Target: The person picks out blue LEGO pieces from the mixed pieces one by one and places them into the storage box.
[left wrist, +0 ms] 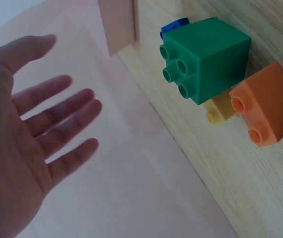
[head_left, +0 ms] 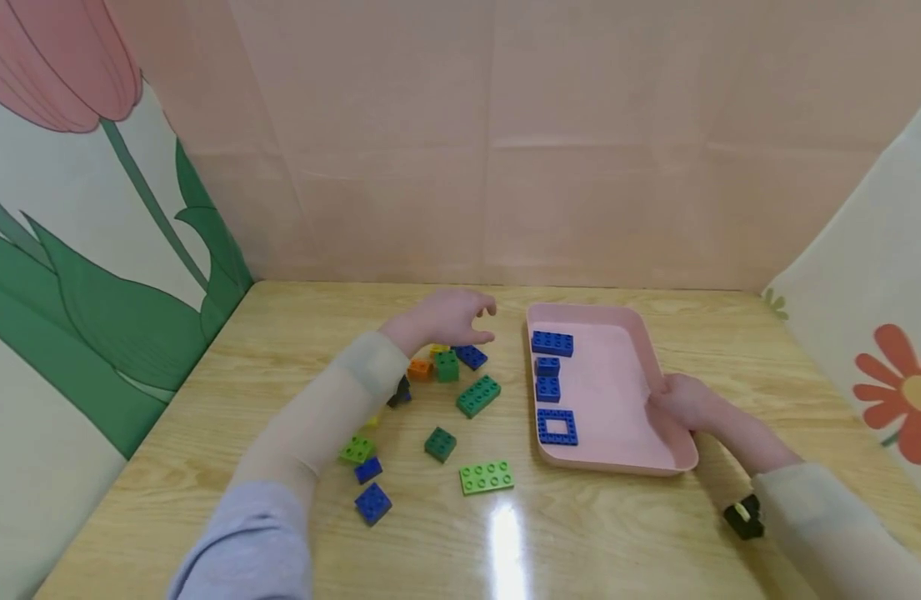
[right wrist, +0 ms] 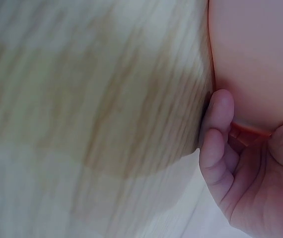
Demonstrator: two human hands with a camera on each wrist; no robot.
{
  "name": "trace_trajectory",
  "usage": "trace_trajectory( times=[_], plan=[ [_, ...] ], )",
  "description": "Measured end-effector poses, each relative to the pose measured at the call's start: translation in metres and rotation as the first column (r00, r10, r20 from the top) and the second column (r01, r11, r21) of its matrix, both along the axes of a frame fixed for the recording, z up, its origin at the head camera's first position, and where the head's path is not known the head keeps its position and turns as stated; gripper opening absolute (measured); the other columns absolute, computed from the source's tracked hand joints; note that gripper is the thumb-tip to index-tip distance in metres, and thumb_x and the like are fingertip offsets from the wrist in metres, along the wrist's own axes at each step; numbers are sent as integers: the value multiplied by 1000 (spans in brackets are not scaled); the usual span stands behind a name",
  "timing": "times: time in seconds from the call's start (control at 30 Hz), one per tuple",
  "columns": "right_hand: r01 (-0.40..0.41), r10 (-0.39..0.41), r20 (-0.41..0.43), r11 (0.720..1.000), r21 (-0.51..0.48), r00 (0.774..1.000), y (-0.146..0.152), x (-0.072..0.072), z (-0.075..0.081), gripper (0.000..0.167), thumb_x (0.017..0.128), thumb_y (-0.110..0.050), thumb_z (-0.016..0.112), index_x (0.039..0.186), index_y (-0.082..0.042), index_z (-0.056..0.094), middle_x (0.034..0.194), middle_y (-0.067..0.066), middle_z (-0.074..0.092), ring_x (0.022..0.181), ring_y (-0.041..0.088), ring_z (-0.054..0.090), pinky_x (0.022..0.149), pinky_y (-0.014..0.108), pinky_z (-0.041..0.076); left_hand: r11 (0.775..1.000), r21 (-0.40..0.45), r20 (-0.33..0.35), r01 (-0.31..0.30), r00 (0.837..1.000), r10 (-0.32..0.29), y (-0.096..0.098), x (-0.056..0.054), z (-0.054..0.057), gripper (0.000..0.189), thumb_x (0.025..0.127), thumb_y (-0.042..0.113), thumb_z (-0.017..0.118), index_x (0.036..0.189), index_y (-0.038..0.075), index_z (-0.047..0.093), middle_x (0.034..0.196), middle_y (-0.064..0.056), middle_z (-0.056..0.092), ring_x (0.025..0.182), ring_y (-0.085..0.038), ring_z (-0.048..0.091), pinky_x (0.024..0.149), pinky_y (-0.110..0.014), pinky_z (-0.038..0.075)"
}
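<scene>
My left hand [head_left: 454, 317] hovers over the far part of the table with its fingers spread and nothing in them. Just below it in the head view lies a blue brick [head_left: 471, 357], beside a green brick [head_left: 447, 366] and an orange brick [head_left: 420, 370]. The left wrist view shows the green brick [left wrist: 213, 59] to the right of the hand [left wrist: 37, 114]. My right hand [head_left: 683, 402] grips the right rim of a pink tray [head_left: 610, 392], fingers curled under the edge in the right wrist view. Along the tray's left side sit several blue bricks [head_left: 553, 343], one a hollow square [head_left: 557, 427].
Loose bricks lie left of the tray: a long green brick [head_left: 478, 396], a dark green one [head_left: 440, 444], a lime one [head_left: 486, 477] and a blue one [head_left: 373, 504]. A small black object [head_left: 745, 517] is near the right sleeve. A pink backdrop [head_left: 490, 167] stands behind the table.
</scene>
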State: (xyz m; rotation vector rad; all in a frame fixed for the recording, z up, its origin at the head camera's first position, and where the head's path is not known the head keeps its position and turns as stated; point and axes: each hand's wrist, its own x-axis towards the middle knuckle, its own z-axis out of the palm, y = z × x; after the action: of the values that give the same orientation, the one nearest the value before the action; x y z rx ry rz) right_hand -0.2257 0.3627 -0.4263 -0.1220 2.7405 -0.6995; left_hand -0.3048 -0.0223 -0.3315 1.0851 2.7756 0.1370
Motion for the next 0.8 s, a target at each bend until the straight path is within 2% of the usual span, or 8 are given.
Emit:
trace_trajectory(
  times=[0.1, 0.23, 0.27, 0.37, 0.5, 0.53, 0.63, 0.8],
  plan=[
    [4, -4, 2, 1000, -5, 1000, 0, 0, -1, 21, 93, -16, 50, 88, 4, 53, 78, 11, 56, 71, 23, 56, 62, 34, 46, 999, -30, 36, -37, 999, 38, 2, -6, -3, 53, 94, 43, 62, 136, 13, 53, 130, -3, 58, 107, -16, 59, 92, -33, 47],
    [5, -5, -6, 1000, -4, 1000, -1, -1, -3, 19, 93, -16, 50, 84, 0, 51, 76, 10, 54, 69, 22, 55, 61, 34, 45, 989, -70, 96, -132, 986, 139, 7, -10, -8, 62, 92, 46, 63, 141, 11, 48, 135, -4, 55, 114, -18, 57, 97, -35, 44],
    [4, -4, -8, 1000, -1, 1000, -1, -1, -3, 19, 93, -17, 50, 83, 0, 51, 76, 10, 53, 69, 22, 54, 61, 34, 44, 984, -79, 109, -163, 979, 171, 8, -11, -10, 65, 92, 47, 63, 142, 10, 46, 137, -5, 54, 117, -19, 55, 98, -35, 43],
    [2, -2, -9, 1000, 4, 1000, -1, -2, -3, 19, 93, -16, 50, 83, 0, 50, 75, 9, 53, 69, 22, 54, 61, 33, 44, 965, -128, 139, -228, 960, 245, 12, -11, -16, 65, 91, 48, 63, 140, 8, 48, 130, -6, 58, 113, -19, 56, 95, -35, 44],
    [5, -5, 4, 1000, -14, 1000, -2, -2, -3, 19, 93, -16, 50, 86, 1, 51, 77, 10, 53, 70, 22, 54, 62, 33, 45, 934, -203, 167, -292, 930, 327, 14, -9, -25, 57, 89, 50, 65, 127, 7, 55, 107, -4, 62, 92, -17, 58, 83, -32, 48],
    [5, -4, 6, 1000, -17, 1000, -2, -1, -3, 19, 94, -16, 50, 86, 2, 51, 77, 10, 53, 70, 22, 54, 62, 33, 45, 926, -219, 176, -307, 921, 347, 14, -8, -27, 57, 89, 51, 65, 125, 8, 55, 106, -4, 62, 90, -17, 57, 82, -31, 48],
    [16, -15, 20, 999, -33, 1000, -2, 0, -4, 18, 94, -16, 49, 85, 0, 50, 75, 9, 53, 69, 21, 54, 60, 33, 45, 911, -241, 205, -333, 900, 384, 15, -5, -32, 63, 88, 52, 65, 130, 7, 52, 111, -5, 61, 92, -16, 56, 84, -31, 48],
    [19, -19, 10, 999, -30, 1000, -3, 0, -4, 17, 93, -15, 50, 83, -1, 50, 75, 9, 52, 69, 21, 54, 61, 33, 45, 900, -243, 236, -363, 877, 418, 14, -3, -34, 72, 88, 52, 65, 140, 7, 44, 121, -8, 58, 98, -19, 55, 91, -34, 46]
  ],
)
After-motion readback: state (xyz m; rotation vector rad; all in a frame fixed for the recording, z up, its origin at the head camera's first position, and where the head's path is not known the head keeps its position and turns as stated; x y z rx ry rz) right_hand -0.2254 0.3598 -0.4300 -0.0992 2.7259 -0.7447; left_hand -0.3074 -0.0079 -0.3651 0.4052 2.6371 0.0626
